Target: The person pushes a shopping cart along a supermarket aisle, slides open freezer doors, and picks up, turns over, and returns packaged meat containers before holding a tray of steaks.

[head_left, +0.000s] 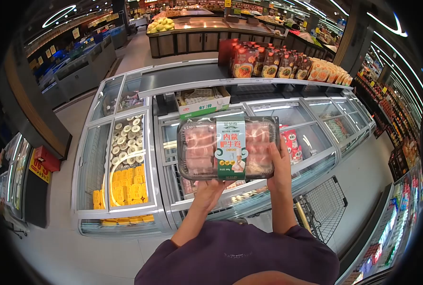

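Observation:
A clear-lidded tray of rolled meat slices [200,151] with a green and white paper band is held up in front of me, over the freezer. My left hand [210,192] supports its bottom edge, the fingers mostly hidden beneath the tray. At the right end, my right hand [281,164] grips the side, thumb on the front and fingers along the edge. Behind the tray is the chest freezer [164,190] with glass lids. A white and green carton [204,107] sits on the freezer's ledge just beyond the tray.
Yellow packs [128,185] and round white-topped tubs [127,137] fill the left freezer section. Red and white bags [292,145] lie in the right one. Soup pouches [271,64] line the top shelf. A wire shopping cart [323,209] stands to my right, before stocked shelves [397,228].

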Demonstrator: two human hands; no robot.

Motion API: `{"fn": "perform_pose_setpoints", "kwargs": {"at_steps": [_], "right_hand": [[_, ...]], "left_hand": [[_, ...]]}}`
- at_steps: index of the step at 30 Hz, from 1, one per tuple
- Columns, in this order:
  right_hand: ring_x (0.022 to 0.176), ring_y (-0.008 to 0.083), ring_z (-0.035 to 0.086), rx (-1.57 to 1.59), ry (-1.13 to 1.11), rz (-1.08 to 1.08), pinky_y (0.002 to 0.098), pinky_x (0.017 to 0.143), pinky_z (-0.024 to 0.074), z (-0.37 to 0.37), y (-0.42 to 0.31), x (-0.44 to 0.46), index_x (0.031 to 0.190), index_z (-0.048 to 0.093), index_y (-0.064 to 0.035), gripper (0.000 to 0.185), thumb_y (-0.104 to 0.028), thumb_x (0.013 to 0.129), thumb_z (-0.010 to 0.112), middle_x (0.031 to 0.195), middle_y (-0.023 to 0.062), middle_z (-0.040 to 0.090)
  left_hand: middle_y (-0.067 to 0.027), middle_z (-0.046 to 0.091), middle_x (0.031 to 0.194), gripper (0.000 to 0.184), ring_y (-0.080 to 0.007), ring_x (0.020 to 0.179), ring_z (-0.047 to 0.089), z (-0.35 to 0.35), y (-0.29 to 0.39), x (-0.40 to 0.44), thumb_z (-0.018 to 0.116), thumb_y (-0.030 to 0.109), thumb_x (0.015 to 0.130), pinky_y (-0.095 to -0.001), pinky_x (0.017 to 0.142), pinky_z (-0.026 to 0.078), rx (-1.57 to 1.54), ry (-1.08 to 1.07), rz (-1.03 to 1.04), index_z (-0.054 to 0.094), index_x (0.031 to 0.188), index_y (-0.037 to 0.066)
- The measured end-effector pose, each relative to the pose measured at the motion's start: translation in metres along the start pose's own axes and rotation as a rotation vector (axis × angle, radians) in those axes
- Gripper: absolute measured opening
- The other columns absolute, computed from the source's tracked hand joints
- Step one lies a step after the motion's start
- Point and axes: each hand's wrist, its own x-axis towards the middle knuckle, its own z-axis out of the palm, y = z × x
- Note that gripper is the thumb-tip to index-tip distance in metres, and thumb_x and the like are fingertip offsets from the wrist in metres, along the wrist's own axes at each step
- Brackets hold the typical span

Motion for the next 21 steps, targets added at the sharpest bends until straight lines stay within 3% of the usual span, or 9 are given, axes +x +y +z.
{"fn": "perform_pose_setpoints", "kwargs": {"at_steps": [2, 5, 7, 9, 10, 13, 16, 19, 21], "right_hand": [[0.113, 0.0127, 0.057, 0.038, -0.031, -0.021, 0.0278, 0.094, 0.0495, 0.01, -0.006, -0.002, 0.142, 0.042, 0.0001, 0.049, -0.019, 0.1, 0.058, 0.127, 0.0073, 0.057], [0.116, 0.0145, 0.057, 0.049, -0.053, -0.082, 0.0294, 0.096, 0.0492, 0.021, -0.02, -0.006, 0.145, 0.038, 0.0021, 0.053, -0.018, 0.099, 0.056, 0.131, 0.0098, 0.056], [0.116, 0.0162, 0.059, 0.037, -0.075, -0.151, 0.0308, 0.094, 0.051, 0.032, -0.033, -0.013, 0.146, 0.035, 0.0041, 0.055, -0.017, 0.099, 0.053, 0.13, 0.0123, 0.057], [0.124, 0.0235, 0.056, -0.021, -0.108, -0.226, 0.0339, 0.103, 0.0463, 0.031, -0.033, -0.013, 0.15, 0.027, 0.0058, 0.073, -0.023, 0.092, 0.059, 0.14, 0.018, 0.05], [0.126, 0.0256, 0.054, -0.045, -0.103, -0.277, 0.0347, 0.104, 0.0451, 0.033, -0.035, -0.015, 0.151, 0.024, 0.0058, 0.078, -0.025, 0.09, 0.061, 0.142, 0.0194, 0.048], [0.133, 0.0318, 0.049, -0.104, -0.136, -0.374, 0.0385, 0.109, 0.0417, 0.039, -0.043, -0.017, 0.154, 0.016, 0.0058, 0.096, -0.031, 0.083, 0.068, 0.148, 0.023, 0.041], [0.136, 0.0313, 0.044, -0.124, -0.19, -0.464, 0.0394, 0.111, 0.0387, 0.041, -0.046, -0.016, 0.154, 0.016, 0.0049, 0.098, -0.032, 0.082, 0.07, 0.15, 0.0223, 0.037], [0.141, 0.0302, 0.037, -0.153, -0.224, -0.532, 0.0394, 0.112, 0.035, 0.043, -0.052, -0.008, 0.155, 0.015, 0.0033, 0.101, -0.034, 0.082, 0.073, 0.155, 0.0212, 0.03], [0.142, 0.0312, 0.035, -0.19, -0.208, -0.589, 0.0418, 0.112, 0.0356, 0.053, -0.063, -0.006, 0.156, 0.015, 0.0028, 0.103, -0.037, 0.082, 0.074, 0.155, 0.0226, 0.029]], "left_hand": [[-0.0112, 0.045, 0.146, 0.092, -0.0288, 0.131, 0.05, 0.008, 0.0, 0.005, 0.073, 0.051, 0.083, -0.0525, 0.106, 0.043, 0.011, 0.004, 0.037, 0.028, 0.152, 0.009], [-0.0111, 0.044, 0.147, 0.068, -0.026, 0.132, 0.049, 0.006, 0.005, 0.012, 0.065, 0.028, 0.096, -0.0464, 0.107, 0.045, -0.108, -0.108, 0.116, 0.029, 0.149, 0.005], [-0.0103, 0.047, 0.144, 0.078, -0.0249, 0.129, 0.052, 0.014, 0.009, 0.013, 0.069, 0.04, 0.09, -0.0438, 0.106, 0.046, -0.051, -0.045, 0.132, 0.032, 0.148, 0.005], [-0.0098, 0.05, 0.143, 0.093, -0.024, 0.128, 0.052, 0.024, 0.017, 0.015, 0.071, 0.059, 0.082, -0.0424, 0.108, 0.042, 0.078, -0.008, 0.141, 0.036, 0.148, 0.004], [-0.0094, 0.051, 0.141, 0.095, -0.0237, 0.128, 0.052, 0.028, 0.022, 0.017, 0.072, 0.062, 0.08, -0.0414, 0.108, 0.041, 0.084, -0.012, 0.15, 0.038, 0.146, 0.002], [-0.009, 0.051, 0.142, 0.095, -0.0234, 0.129, 0.052, 0.042, 0.039, 0.021, 0.072, 0.062, 0.08, -0.0413, 0.109, 0.041, 0.106, -0.019, 0.206, 0.038, 0.146, 0.003], [-0.0098, 0.043, 0.146, 0.085, -0.0235, 0.132, 0.048, 0.034, 0.045, 0.031, 0.073, 0.038, 0.09, -0.0429, 0.108, 0.045, -0.064, -0.172, 0.246, 0.025, 0.152, 0.006], [-0.0095, 0.047, 0.146, 0.09, -0.024, 0.132, 0.049, 0.048, 0.055, 0.035, 0.07, 0.057, 0.084, -0.0415, 0.109, 0.041, 0.078, -0.077, 0.303, 0.036, 0.148, 0.003], [-0.0095, 0.047, 0.146, 0.087, -0.0242, 0.133, 0.048, 0.053, 0.061, 0.039, 0.07, 0.054, 0.086, -0.0421, 0.11, 0.041, 0.094, -0.079, 0.361, 0.035, 0.148, 0.003]]}}
